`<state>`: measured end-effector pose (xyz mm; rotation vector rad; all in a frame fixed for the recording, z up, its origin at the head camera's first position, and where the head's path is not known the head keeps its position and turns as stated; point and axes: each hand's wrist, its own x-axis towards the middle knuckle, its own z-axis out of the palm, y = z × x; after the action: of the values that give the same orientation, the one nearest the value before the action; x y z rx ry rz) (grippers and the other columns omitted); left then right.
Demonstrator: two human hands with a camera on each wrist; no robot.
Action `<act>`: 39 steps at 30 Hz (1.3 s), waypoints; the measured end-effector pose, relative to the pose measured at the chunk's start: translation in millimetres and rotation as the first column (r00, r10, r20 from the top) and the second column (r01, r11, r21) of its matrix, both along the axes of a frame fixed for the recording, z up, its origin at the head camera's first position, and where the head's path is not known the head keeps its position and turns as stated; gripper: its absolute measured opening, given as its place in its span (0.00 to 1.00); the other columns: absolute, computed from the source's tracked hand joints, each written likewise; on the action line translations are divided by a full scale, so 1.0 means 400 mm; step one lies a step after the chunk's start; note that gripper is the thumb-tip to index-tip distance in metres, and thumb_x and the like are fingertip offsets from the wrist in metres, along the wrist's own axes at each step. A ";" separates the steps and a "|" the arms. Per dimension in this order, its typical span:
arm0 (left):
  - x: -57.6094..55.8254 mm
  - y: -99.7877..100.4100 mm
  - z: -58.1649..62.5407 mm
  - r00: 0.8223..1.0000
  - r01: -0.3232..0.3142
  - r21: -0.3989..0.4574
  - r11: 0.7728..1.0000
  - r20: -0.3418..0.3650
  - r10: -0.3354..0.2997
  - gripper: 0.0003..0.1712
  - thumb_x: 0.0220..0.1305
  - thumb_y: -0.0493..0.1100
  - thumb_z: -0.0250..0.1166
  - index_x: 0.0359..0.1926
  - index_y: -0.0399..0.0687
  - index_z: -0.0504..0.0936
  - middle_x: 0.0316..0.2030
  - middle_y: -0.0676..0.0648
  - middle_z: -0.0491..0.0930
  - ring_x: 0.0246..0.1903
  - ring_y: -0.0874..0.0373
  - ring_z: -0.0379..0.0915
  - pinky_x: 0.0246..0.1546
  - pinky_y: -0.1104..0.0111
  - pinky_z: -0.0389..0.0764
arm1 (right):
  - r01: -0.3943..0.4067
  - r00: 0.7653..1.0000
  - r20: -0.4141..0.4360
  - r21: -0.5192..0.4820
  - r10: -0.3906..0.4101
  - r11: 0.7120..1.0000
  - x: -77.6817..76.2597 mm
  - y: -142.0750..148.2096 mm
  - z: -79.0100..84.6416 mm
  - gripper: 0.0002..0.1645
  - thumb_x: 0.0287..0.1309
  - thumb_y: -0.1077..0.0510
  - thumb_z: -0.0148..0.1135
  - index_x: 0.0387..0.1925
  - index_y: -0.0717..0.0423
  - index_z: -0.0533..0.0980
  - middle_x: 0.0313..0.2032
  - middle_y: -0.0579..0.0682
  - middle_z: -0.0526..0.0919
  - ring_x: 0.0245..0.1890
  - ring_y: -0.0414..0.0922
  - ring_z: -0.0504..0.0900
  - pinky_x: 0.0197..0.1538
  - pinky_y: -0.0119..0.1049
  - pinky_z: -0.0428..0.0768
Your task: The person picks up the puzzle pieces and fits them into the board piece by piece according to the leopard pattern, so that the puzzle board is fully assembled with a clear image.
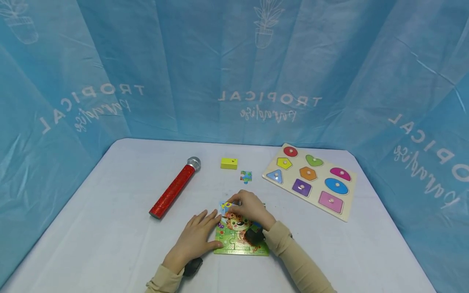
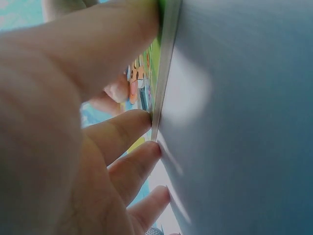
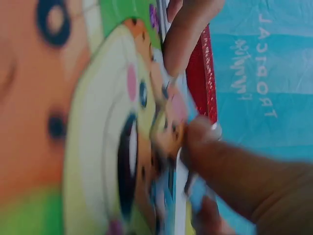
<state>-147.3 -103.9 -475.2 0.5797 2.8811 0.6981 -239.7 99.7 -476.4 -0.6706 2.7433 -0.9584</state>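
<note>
A jigsaw puzzle (image 1: 238,246) with a cartoon spotted animal on green grass lies near the front middle of the table. My left hand (image 1: 196,236) is along its left side, fingers spread and fairly straight. In the left wrist view, the thumb and fingertips touch the puzzle's edge. Over the upper part of the puzzle, my right hand (image 1: 250,207) pinches a puzzle piece (image 3: 171,117) between thumb and fingers. That piece tilts against the picture in the right wrist view. Part of the puzzle's right side is hidden under the right hand and wrist.
Behind the puzzle lie a loose puzzle piece (image 1: 246,176) and a yellow block (image 1: 229,163). A red glittery microphone (image 1: 172,193) lies to the left. At the back right is a shape board (image 1: 318,185) with knobbed shapes. Blue curtains (image 1: 205,61) hang around the white table (image 1: 121,191).
</note>
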 end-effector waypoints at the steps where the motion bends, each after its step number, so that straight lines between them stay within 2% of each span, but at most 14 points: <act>1: -0.003 -0.001 0.000 1.000 0.000 0.000 1.000 -0.002 0.000 0.45 0.51 0.59 0.72 0.67 0.45 0.70 0.70 0.42 0.65 0.71 0.37 0.54 0.70 0.39 0.55 | 0.004 1.000 -0.027 0.019 -0.003 1.000 -0.003 -0.003 -0.002 0.13 0.55 0.49 0.69 0.40 0.49 0.85 0.35 0.45 0.80 0.30 0.38 0.76 0.33 0.31 0.77; 7: -0.018 -0.004 0.002 1.000 0.004 0.005 1.000 -0.010 -0.004 0.45 0.52 0.60 0.71 0.67 0.45 0.69 0.70 0.42 0.65 0.71 0.37 0.54 0.70 0.38 0.55 | 0.032 0.998 -0.063 0.058 -0.028 0.998 -0.021 -0.019 -0.009 0.07 0.53 0.48 0.71 0.32 0.42 0.83 0.31 0.40 0.79 0.27 0.36 0.76 0.32 0.31 0.76; 11: -0.027 -0.003 0.004 1.000 0.001 0.011 1.000 -0.026 -0.001 0.45 0.52 0.59 0.72 0.67 0.44 0.70 0.70 0.42 0.65 0.71 0.37 0.54 0.69 0.38 0.55 | 0.023 0.999 -0.027 0.030 -0.022 0.999 -0.039 -0.017 -0.007 0.10 0.53 0.47 0.71 0.36 0.42 0.81 0.27 0.37 0.77 0.24 0.35 0.73 0.30 0.30 0.72; 13: -0.030 -0.001 0.005 0.999 0.004 0.016 1.000 -0.032 -0.003 0.45 0.52 0.59 0.72 0.67 0.44 0.70 0.70 0.42 0.65 0.71 0.36 0.54 0.69 0.38 0.55 | 0.015 1.000 0.011 -0.022 -0.014 1.000 -0.053 -0.007 -0.001 0.11 0.55 0.48 0.70 0.40 0.44 0.81 0.29 0.39 0.78 0.24 0.36 0.73 0.31 0.30 0.73; 16: -0.033 0.003 0.008 1.000 0.008 0.024 1.000 -0.030 -0.008 0.45 0.51 0.58 0.72 0.67 0.44 0.70 0.70 0.41 0.65 0.71 0.36 0.54 0.69 0.38 0.55 | 0.056 0.996 0.075 -0.151 -0.045 0.987 -0.082 0.022 0.010 0.15 0.60 0.52 0.66 0.48 0.50 0.80 0.40 0.47 0.83 0.26 0.39 0.75 0.30 0.32 0.75; 19: -0.032 0.005 0.010 1.000 0.010 0.031 0.999 -0.026 -0.009 0.45 0.50 0.59 0.72 0.66 0.44 0.70 0.70 0.41 0.65 0.70 0.35 0.54 0.69 0.38 0.55 | 0.163 0.984 0.115 -0.281 -0.136 0.946 -0.124 0.057 0.015 0.24 0.61 0.55 0.64 0.59 0.52 0.75 0.56 0.56 0.79 0.25 0.43 0.73 0.30 0.35 0.76; 21: -0.027 0.006 0.009 1.000 0.012 0.034 0.999 -0.025 -0.011 0.45 0.50 0.59 0.72 0.66 0.44 0.71 0.70 0.41 0.65 0.70 0.35 0.55 0.69 0.37 0.55 | 0.246 0.969 0.116 -0.322 -0.220 0.914 -0.148 0.074 0.009 0.32 0.60 0.57 0.65 0.65 0.51 0.70 0.65 0.57 0.73 0.36 0.49 0.80 0.41 0.40 0.81; 23: -0.019 0.005 0.007 1.000 0.014 0.032 0.999 -0.025 -0.014 0.46 0.50 0.59 0.72 0.66 0.44 0.71 0.69 0.41 0.66 0.70 0.35 0.55 0.69 0.37 0.56 | 0.303 0.953 0.120 -0.326 -0.279 0.896 -0.166 0.083 -0.007 0.37 0.58 0.58 0.67 0.69 0.50 0.65 0.67 0.58 0.69 0.51 0.54 0.80 0.56 0.47 0.79; 25: -0.008 0.002 0.003 1.000 0.013 0.027 1.000 -0.013 -0.013 0.46 0.50 0.60 0.72 0.66 0.44 0.71 0.69 0.41 0.66 0.70 0.35 0.55 0.68 0.37 0.56 | 0.350 0.937 0.119 -0.294 -0.329 0.889 -0.171 0.084 -0.025 0.40 0.56 0.58 0.68 0.70 0.49 0.64 0.68 0.56 0.69 0.68 0.56 0.67 0.69 0.54 0.68; 26: -0.004 0.001 0.001 1.000 0.012 0.024 1.000 -0.010 -0.012 0.46 0.49 0.61 0.72 0.66 0.44 0.71 0.69 0.41 0.66 0.70 0.35 0.55 0.68 0.36 0.56 | 0.362 0.932 0.114 -0.271 -0.344 0.892 -0.172 0.083 -0.033 0.41 0.55 0.59 0.69 0.70 0.49 0.64 0.67 0.56 0.70 0.71 0.56 0.63 0.72 0.55 0.64; 29: 0.011 -0.004 -0.004 1.000 0.008 0.021 1.000 0.006 -0.008 0.46 0.49 0.61 0.72 0.66 0.44 0.71 0.69 0.41 0.66 0.70 0.34 0.55 0.68 0.36 0.56 | 0.385 0.923 0.087 -0.206 -0.375 0.900 -0.166 0.077 -0.052 0.40 0.53 0.60 0.71 0.67 0.49 0.67 0.63 0.55 0.75 0.68 0.56 0.67 0.71 0.54 0.65; 34: 0.010 -0.005 -0.006 1.000 0.009 0.019 1.000 -0.002 -0.009 0.46 0.50 0.61 0.71 0.67 0.45 0.70 0.70 0.42 0.65 0.70 0.35 0.54 0.69 0.37 0.55 | 0.400 0.914 0.008 -0.191 -0.406 0.896 -0.163 0.070 -0.054 0.35 0.50 0.64 0.71 0.62 0.53 0.72 0.52 0.56 0.80 0.56 0.56 0.76 0.63 0.52 0.74; 36: 0.006 -0.004 -0.005 1.000 0.008 0.016 1.000 -0.004 -0.008 0.46 0.50 0.61 0.71 0.67 0.45 0.70 0.70 0.42 0.65 0.70 0.36 0.54 0.69 0.37 0.55 | 0.405 0.911 0.013 -0.202 -0.411 0.892 -0.163 0.073 -0.053 0.32 0.51 0.64 0.70 0.60 0.54 0.73 0.49 0.57 0.79 0.50 0.54 0.77 0.57 0.51 0.76; 39: 0.002 -0.003 -0.005 1.000 0.003 0.013 1.000 -0.006 -0.002 0.46 0.50 0.61 0.72 0.67 0.44 0.70 0.70 0.42 0.65 0.70 0.36 0.54 0.69 0.37 0.55 | 0.421 0.906 0.075 -0.248 -0.417 0.872 -0.164 0.089 -0.057 0.22 0.55 0.62 0.67 0.53 0.57 0.76 0.46 0.57 0.79 0.43 0.51 0.76 0.48 0.43 0.77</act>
<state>-146.3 -105.0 -477.0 0.5877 2.8824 0.7169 -305.4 135.3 -499.3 -0.0813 2.8295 -1.4215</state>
